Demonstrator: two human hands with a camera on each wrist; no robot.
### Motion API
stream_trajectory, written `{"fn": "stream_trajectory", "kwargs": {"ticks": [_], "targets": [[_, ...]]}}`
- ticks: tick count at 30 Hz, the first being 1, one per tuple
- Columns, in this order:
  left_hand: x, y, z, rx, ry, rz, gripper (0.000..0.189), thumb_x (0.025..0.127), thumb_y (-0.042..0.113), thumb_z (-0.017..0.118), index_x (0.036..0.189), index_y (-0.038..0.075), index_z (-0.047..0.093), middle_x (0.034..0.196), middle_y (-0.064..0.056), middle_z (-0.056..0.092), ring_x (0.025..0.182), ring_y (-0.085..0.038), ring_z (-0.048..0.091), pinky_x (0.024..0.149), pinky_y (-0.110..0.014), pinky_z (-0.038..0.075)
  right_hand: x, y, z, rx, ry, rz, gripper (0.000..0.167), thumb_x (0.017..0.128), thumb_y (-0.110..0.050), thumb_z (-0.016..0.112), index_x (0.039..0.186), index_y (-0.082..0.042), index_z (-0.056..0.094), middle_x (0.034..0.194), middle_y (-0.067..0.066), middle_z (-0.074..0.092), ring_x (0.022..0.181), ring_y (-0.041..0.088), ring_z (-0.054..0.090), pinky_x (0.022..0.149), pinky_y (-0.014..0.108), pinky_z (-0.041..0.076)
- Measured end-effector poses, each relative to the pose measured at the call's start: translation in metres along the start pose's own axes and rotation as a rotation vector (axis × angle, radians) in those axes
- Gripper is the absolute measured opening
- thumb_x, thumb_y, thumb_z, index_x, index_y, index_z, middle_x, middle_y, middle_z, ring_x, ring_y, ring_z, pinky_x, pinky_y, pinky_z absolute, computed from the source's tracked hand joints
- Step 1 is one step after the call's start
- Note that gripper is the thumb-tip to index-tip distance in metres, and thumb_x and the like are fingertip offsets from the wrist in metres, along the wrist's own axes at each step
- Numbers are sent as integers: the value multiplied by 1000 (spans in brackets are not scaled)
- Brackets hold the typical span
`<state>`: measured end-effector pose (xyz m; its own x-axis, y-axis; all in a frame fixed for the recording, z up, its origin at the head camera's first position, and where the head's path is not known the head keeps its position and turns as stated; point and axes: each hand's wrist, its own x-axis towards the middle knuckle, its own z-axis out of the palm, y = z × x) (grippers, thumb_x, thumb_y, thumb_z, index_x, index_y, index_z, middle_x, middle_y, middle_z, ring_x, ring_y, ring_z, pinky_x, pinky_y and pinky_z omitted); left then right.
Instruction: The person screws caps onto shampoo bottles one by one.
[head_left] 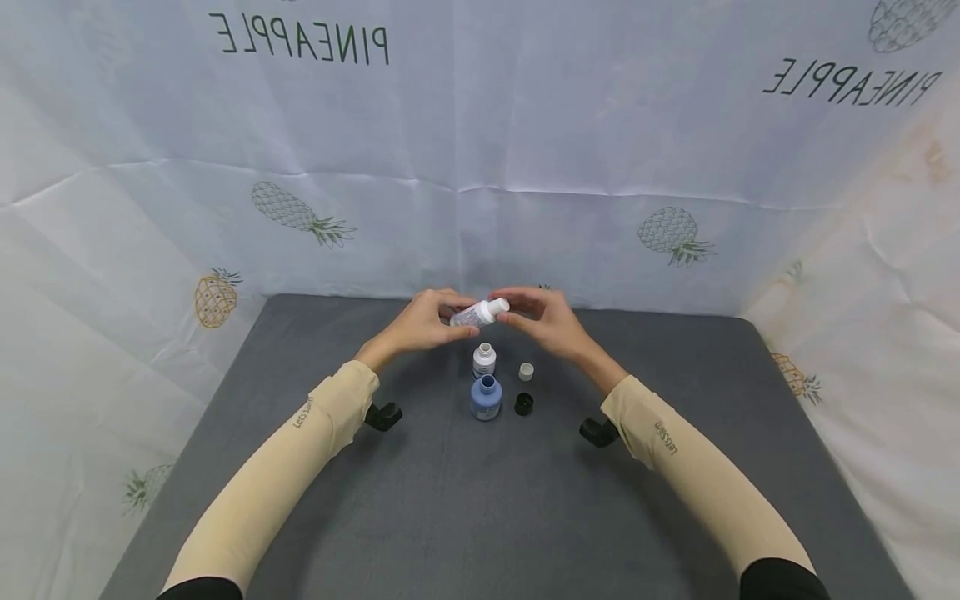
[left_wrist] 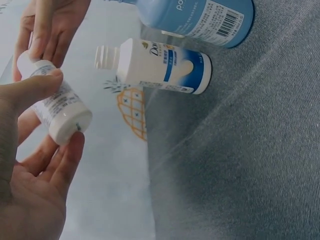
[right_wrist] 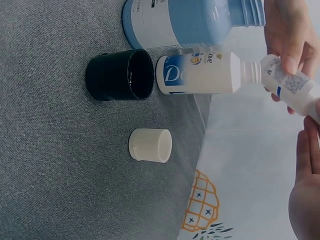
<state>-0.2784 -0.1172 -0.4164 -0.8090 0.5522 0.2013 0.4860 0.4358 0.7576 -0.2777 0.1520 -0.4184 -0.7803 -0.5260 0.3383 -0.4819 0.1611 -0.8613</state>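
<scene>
My left hand holds a small white bottle with printed text and a QR code, tilted above the table. Thumb and fingers of that hand grip its body near the base. The right hand has its fingers and thumb around the white cap at the bottle's upper end. Below the hands stands an uncapped white Dove bottle with a blue label, its threaded neck bare. In front of it is a larger blue pump-type bottle, also with an open neck.
To the right of the standing bottles lie a small white cap and a black cap. The grey table ends at a white curtain printed with pineapples. Black wrist mounts sit under both forearms.
</scene>
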Motion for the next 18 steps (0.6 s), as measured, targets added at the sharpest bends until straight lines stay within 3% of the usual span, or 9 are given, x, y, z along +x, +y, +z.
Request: {"fn": "stream_trajectory", "kwargs": {"ticks": [6,12,18], "targets": [[1,0,0,-7,2,7,48,97,17,83,142,3,71,117,-16,74,107,-32,71,101,-50,65,1,-2,3,-59,48,-5,37,101,-2,74,138,-1,72,138,20,74,125,32,74,104,38,64],[3,-1,3,-8,18,5,49,97,17,82,142,3,71,120,-18,74,108,-33,71,101,-52,65,1,-2,7,-78,142,35,33,99,-7,78,132,-4,76,127,18,79,116,27,76,102,30,63],[3,0,5,10,31,9,50,97,16,83,143,2,70,122,-20,74,106,-30,71,99,-54,65,0,-1,10,-78,181,55,33,99,-9,80,131,-3,76,124,18,80,114,28,76,102,29,63]]}}
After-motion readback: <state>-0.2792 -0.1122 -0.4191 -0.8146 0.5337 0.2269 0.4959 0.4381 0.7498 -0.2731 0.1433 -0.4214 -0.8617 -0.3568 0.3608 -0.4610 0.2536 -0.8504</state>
